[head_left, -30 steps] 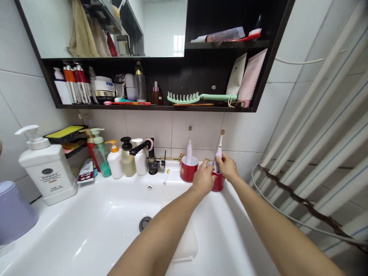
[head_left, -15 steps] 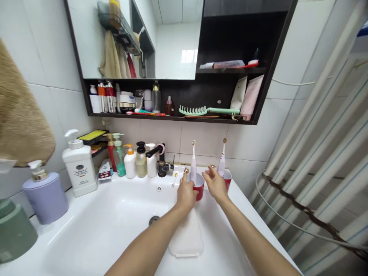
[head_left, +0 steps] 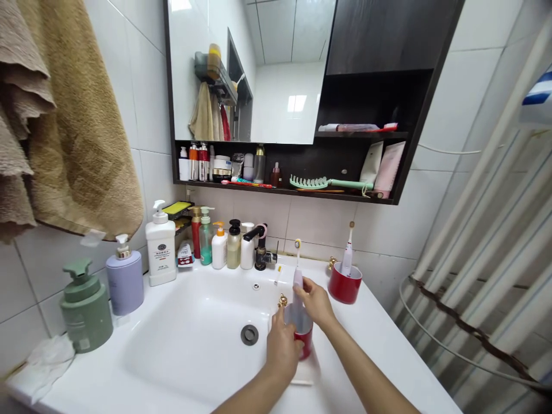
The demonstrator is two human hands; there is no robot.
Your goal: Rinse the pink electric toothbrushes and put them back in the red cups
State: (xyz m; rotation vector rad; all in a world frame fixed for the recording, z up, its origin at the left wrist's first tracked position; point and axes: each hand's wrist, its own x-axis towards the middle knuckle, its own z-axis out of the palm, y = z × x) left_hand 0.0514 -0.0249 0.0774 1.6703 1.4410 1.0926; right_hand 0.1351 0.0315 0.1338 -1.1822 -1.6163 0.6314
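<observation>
Fingers of the left hand (head_left: 282,345) are curled around the near side of a red cup (head_left: 304,339), grasping it at the right edge of the sink (head_left: 185,356). Whether the cup rests on the counter (head_left: 388,351) or is lifted just off it cannot be told. The right hand (head_left: 318,301) is just behind the cup's rim, and its fingers pinch the handle of an electric toothbrush (head_left: 297,277). The brush stands upright in the cup with its head pointing up.

In this head view there are two red cups and two electric toothbrushes. The second cup (head_left: 344,287) stands on the counter near the wall, apart from both hands, with the second toothbrush (head_left: 347,256) upright in it. Three large pump bottles stand at the left: green (head_left: 86,313), lilac (head_left: 125,283) and white (head_left: 160,248). Five smaller bottles are lined up beside the black tap (head_left: 260,253).
</observation>
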